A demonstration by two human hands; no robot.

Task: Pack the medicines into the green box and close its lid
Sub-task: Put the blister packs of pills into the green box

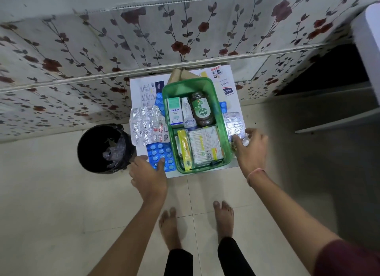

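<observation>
The green box (224,131) stands open on a white carton (144,88). Inside it are a Dettol bottle (201,110), an Optibex carton (174,113), a small white bottle (188,115) and flat packs (203,148). A blue blister strip (162,154) lies left of the box; my left hand (149,176) rests its fingertips on the strip's near edge. Silver blister strips (147,125) lie behind it. On the right, my right hand (250,150) touches a silver strip (234,124) with fingers spread. No lid is visible.
A black bin (102,148) with a liner stands on the floor left of the carton. A bed with a floral sheet (144,32) runs behind. More blue strips (223,107) peek out beside the box. My bare feet (197,222) stand on tiled floor.
</observation>
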